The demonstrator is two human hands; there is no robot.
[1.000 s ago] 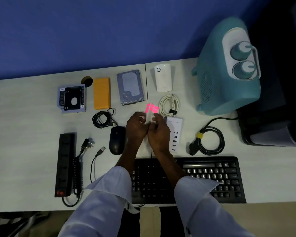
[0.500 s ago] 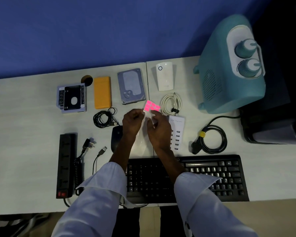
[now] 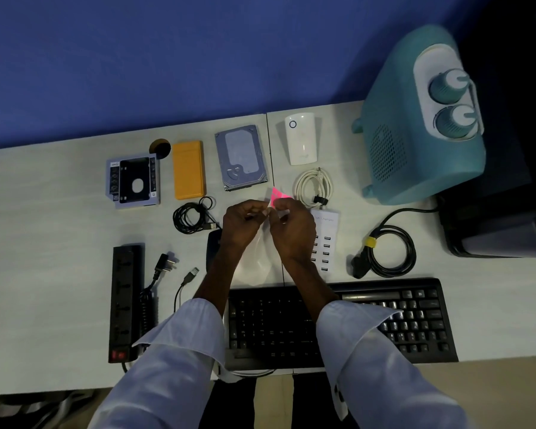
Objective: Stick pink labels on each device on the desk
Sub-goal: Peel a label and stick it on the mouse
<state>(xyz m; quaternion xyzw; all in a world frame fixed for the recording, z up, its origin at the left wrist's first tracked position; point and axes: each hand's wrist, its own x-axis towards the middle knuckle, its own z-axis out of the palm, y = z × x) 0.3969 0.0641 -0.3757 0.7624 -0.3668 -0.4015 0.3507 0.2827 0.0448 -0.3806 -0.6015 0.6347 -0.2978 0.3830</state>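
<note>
Peeling calls for a slow lift at 1 corner: left hand (image 3: pixel 245 221) and right hand (image 3: pixel 291 230) both pinch the label sheet (image 3: pixel 277 195), grips closed on it, above the bench (image 3: pixel 44 218) by the drive's (image 3: pixel 242 156) near right corner.

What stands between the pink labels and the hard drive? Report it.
Nothing visible does. The labels, pinched between the left hand and right hand, sit just in front of the hard drive. Only bare desk shows between them.
</note>
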